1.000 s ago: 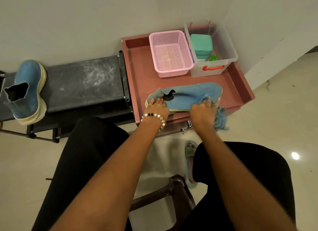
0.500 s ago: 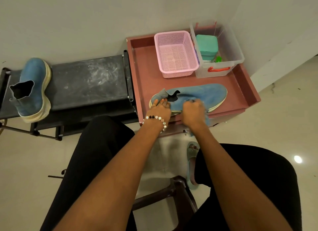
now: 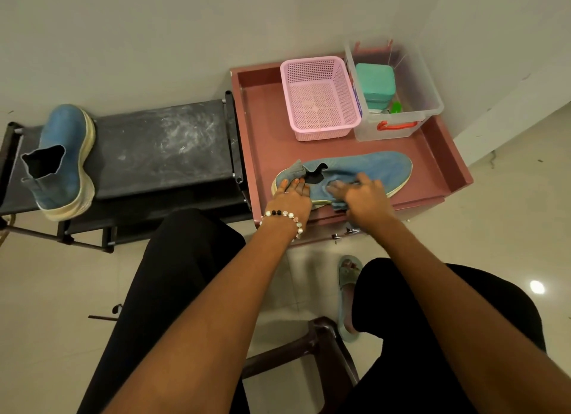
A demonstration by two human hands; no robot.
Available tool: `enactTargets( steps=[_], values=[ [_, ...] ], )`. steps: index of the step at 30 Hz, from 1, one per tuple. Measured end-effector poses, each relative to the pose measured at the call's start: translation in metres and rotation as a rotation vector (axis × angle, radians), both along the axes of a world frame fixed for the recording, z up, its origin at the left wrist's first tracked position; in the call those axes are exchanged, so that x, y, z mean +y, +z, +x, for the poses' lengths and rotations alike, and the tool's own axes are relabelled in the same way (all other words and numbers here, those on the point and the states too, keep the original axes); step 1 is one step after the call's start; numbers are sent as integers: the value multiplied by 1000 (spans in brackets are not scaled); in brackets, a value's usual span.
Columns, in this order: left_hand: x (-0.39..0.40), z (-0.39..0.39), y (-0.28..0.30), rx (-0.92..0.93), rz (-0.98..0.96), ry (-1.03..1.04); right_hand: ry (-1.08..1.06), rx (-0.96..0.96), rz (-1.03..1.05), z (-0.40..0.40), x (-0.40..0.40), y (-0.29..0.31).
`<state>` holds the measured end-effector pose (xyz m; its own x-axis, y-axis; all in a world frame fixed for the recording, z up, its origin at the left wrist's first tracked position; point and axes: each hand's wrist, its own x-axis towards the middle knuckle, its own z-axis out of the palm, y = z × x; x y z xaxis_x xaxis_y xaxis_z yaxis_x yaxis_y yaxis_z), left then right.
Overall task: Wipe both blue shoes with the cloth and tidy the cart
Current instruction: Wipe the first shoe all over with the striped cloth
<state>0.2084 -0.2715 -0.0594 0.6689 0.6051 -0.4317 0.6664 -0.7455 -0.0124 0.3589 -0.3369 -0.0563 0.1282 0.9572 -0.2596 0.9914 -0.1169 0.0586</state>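
Right hand [image 3: 366,194] presses a blue-grey cloth [image 3: 340,204] against the near side of the blue shoe on the cart [image 3: 370,166], fingers spread and pointing left over the fabric; only a small fold of cloth shows beneath the palm, so whether the fingers pinch it cannot be told. Left hand [image 3: 292,197], with a beaded bracelet [image 3: 285,216] at the wrist, lies flat on the heel end of the same shoe, fingers straight and close together beside the dark ankle opening. This shoe lies on its side along the front edge of the red cart [image 3: 262,129], long axis running left to right, heel to the left and toe to the right, pale sole toward the person. Behind it stand 1 pink mesh basket [image 3: 319,98] and 1 clear plastic bin [image 3: 414,86], just beside each other, the bin holding 1 teal block [image 3: 374,81]. Shoes number 2: the second blue shoe [image 3: 63,157] rests on the black rack [image 3: 160,145] left of the cart, well apart from the first, toe pointing away toward the wall.
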Motion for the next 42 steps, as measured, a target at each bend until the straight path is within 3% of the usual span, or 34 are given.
enactTargets(
  steps=[4,9,11,14,17,22,24,28,31,36,39,42],
  values=[
    [0,0,-1,-6,2,9,-151,-40,-7,-34,14,1],
    [-1,-1,-1,-7,10,-3,1,164,-36,-20,-1,-3],
    [-1,0,-2,-2,20,-5,-6,97,-48,6,-4,1],
    [-2,0,-3,-7,36,0,-177,-18,-16,-8,3,0],
    [-2,0,-5,-24,25,22,-269,158,1,-57,12,-3],
    [-3,-1,-6,-10,35,-5,-65,427,92,-25,-7,-15],
    [-4,0,-7,-16,52,0,-60,350,129,7,-18,-21],
    [-7,1,-8,-5,68,9,-333,73,181,10,-22,-12],
    [-7,1,-9,-11,75,13,-516,96,136,-35,1,-4],
    [-5,2,-6,3,41,17,-203,340,109,-32,-2,-12],
    [-5,2,-4,21,55,-2,-160,177,51,24,-21,-12],
    [-5,4,-5,35,37,19,-251,-133,53,42,-34,-8]
  ],
)
